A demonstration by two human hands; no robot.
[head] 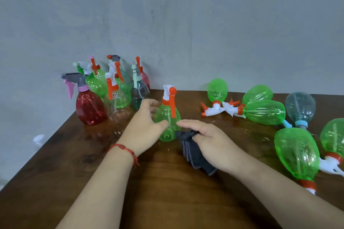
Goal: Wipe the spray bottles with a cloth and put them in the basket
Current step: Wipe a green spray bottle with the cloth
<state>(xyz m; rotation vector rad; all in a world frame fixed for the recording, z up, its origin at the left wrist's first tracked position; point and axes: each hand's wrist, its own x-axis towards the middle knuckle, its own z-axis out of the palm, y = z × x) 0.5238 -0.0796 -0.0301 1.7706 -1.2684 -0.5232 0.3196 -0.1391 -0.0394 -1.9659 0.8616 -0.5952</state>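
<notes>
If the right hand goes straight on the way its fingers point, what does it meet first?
The upright green bottle: the right hand, holding the cloth, points left at its body, fingertips seemingly almost touching it. The left hand has its thumb just beyond, though depth is unclear.

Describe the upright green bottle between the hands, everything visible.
The green bottle is see-through ribbed plastic, pear-shaped, with no liquid visible. It has an orange collar, a white spray head, an orange nozzle tip and an orange trigger hanging down its front. It stands upright on the brown table. The left hand curls round its left side, thumb on the body. The right hand reaches its right side with a straight finger while gripping a dark cloth bunched against its base.
</notes>
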